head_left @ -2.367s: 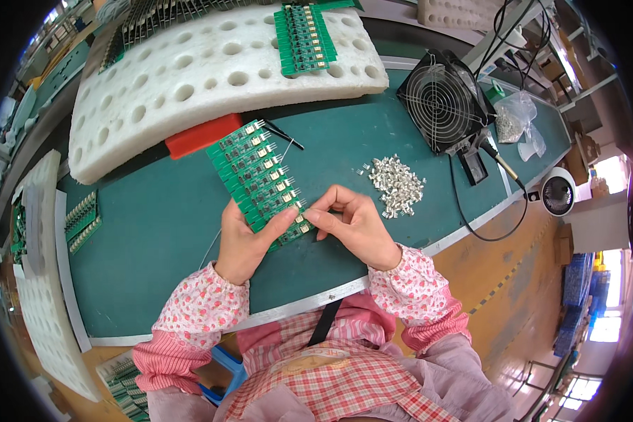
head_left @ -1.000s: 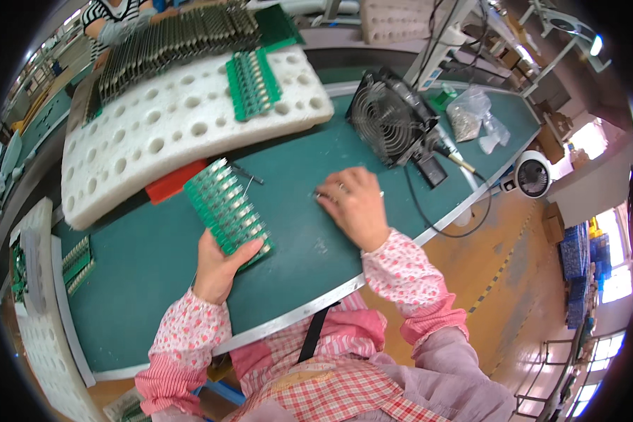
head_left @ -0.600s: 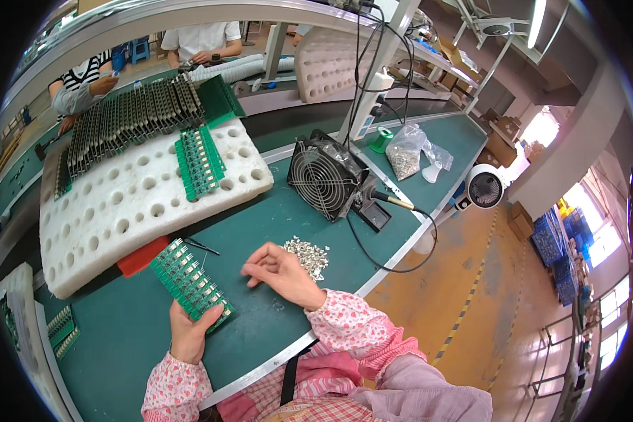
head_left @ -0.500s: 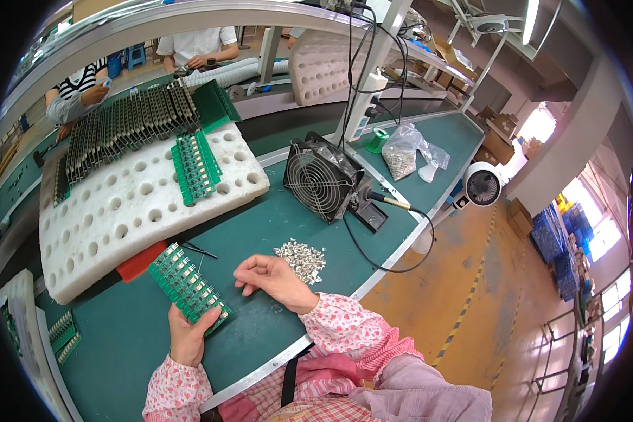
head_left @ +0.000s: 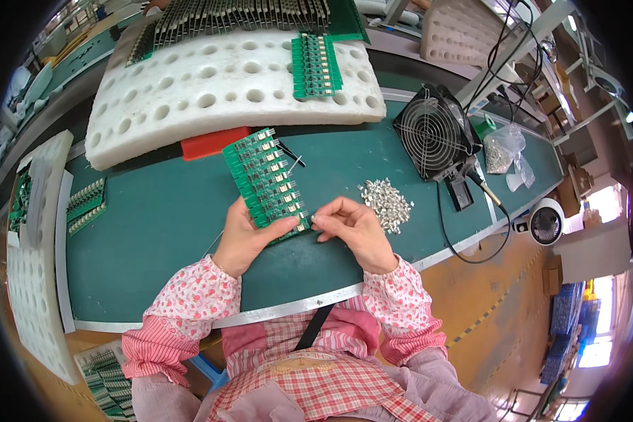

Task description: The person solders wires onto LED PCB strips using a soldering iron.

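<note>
My left hand grips the lower end of a green circuit board, thumb on top. The board is held tilted above the bench and carries a row of white and silvery parts along its length. My right hand is closed in a pinch at the board's lower right corner. A tiny silvery part shows at its fingertips, partly hidden by them. Just right of that hand lies a loose pile of small silvery metal parts. A thin dark tool, perhaps tweezers, lies behind the board.
A white foam block with holes holds a row of upright boards and one flat green board. A red piece sits under its edge. At right stand a black fan, a soldering iron and a bag of parts.
My view has swung left and down. My right hand has come from over the bench beside the pile to the board's lower corner. My left hand still holds the board, now more upright.
</note>
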The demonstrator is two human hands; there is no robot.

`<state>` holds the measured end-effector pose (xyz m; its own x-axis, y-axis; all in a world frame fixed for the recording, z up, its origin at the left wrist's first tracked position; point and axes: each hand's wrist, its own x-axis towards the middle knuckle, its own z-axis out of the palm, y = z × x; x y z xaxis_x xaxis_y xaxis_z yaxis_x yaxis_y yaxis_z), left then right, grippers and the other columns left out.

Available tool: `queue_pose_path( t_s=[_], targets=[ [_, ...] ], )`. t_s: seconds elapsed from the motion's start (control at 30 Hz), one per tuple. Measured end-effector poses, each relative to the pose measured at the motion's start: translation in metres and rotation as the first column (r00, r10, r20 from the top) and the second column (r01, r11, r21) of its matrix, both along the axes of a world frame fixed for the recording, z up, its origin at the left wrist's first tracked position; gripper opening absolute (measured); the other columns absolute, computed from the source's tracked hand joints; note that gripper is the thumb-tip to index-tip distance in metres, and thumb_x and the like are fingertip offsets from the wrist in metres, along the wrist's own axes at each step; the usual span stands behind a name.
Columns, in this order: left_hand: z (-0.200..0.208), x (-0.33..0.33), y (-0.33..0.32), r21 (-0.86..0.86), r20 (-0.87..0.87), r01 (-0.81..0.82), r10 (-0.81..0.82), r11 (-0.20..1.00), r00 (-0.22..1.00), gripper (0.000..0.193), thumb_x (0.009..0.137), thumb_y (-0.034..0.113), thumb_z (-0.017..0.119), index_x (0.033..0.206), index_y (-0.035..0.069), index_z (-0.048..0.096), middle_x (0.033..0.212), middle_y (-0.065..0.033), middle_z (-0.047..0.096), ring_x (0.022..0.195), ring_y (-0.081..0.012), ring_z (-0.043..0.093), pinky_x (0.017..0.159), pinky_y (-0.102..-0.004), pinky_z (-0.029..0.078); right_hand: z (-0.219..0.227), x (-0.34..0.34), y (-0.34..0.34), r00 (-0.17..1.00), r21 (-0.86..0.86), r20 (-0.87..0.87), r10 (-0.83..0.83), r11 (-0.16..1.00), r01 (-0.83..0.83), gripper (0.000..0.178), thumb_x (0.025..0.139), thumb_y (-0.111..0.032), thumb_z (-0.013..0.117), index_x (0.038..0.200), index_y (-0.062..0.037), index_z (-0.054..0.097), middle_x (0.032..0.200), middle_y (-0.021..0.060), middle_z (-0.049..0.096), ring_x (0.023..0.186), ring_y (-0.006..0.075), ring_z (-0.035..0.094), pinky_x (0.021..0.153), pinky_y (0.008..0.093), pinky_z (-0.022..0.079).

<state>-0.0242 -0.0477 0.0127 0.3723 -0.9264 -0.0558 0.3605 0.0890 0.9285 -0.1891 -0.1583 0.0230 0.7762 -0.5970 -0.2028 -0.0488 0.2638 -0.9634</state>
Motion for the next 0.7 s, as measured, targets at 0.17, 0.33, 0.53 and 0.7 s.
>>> queue_pose_path(
  t_s=[0.17, 0.33, 0.53, 0.7],
  targets=[
    [0.001, -0.003, 0.006, 0.007, -0.008, -0.011, 0.011, 1.0, 1.0, 0.035, 0.076, 0.0, 0.07, 0.106, 0.001, 0.052, 0.098, -0.0041, 0.061, 0.088, -0.0107, 0.06, 0.077, -0.0248, 0.05, 0.004, -0.001, 0.007, 0.996, 0.01, -0.061, 0.062, 0.998, -0.062, 0.018, 0.086, -0.013, 0.061, 0.093, 0.0032, 0.058, 0.09, 0.008, 0.063, 0.084, 0.0112, 0.06, 0.069, 0.0229, 0.049],
    [0.001, -0.007, 0.004, 0.006, 0.051, -0.008, 0.008, 1.0, 0.999, 0.035, 0.076, 0.001, 0.07, 0.106, 0.001, 0.052, 0.098, -0.0041, 0.061, 0.087, -0.0101, 0.059, 0.077, -0.0247, 0.05, 0.006, -0.004, 0.009, 0.996, 0.01, -0.082, 0.04, 0.999, -0.04, 0.016, 0.085, -0.012, 0.062, 0.089, 0.0035, 0.058, 0.086, 0.0083, 0.062, 0.082, 0.0132, 0.061, 0.069, 0.0236, 0.05],
    [-0.003, -0.006, 0.004, 0.021, 0.045, 0.004, -0.005, 1.0, 0.999, 0.036, 0.076, 0.001, 0.071, 0.106, 0.001, 0.052, 0.098, -0.0037, 0.061, 0.086, -0.0097, 0.059, 0.076, -0.0239, 0.05, 0.008, -0.002, 0.006, 0.993, -0.007, -0.097, 0.061, 0.998, -0.062, 0.015, 0.085, -0.01, 0.062, 0.088, 0.0032, 0.056, 0.086, 0.0094, 0.063, 0.079, 0.0132, 0.062, 0.07, 0.0238, 0.05],
    [-0.002, -0.004, 0.002, 0.01, 0.039, 0.026, -0.027, 1.0, 0.999, 0.033, 0.076, 0.0, 0.07, 0.105, 0.001, 0.053, 0.097, -0.0039, 0.061, 0.086, -0.0093, 0.059, 0.075, -0.0237, 0.05, -0.002, -0.002, 0.005, 0.995, -0.013, -0.07, 0.067, 0.998, -0.068, 0.012, 0.085, -0.007, 0.061, 0.088, 0.0024, 0.054, 0.085, 0.0086, 0.063, 0.079, 0.0122, 0.062, 0.073, 0.0242, 0.051]
  ],
)
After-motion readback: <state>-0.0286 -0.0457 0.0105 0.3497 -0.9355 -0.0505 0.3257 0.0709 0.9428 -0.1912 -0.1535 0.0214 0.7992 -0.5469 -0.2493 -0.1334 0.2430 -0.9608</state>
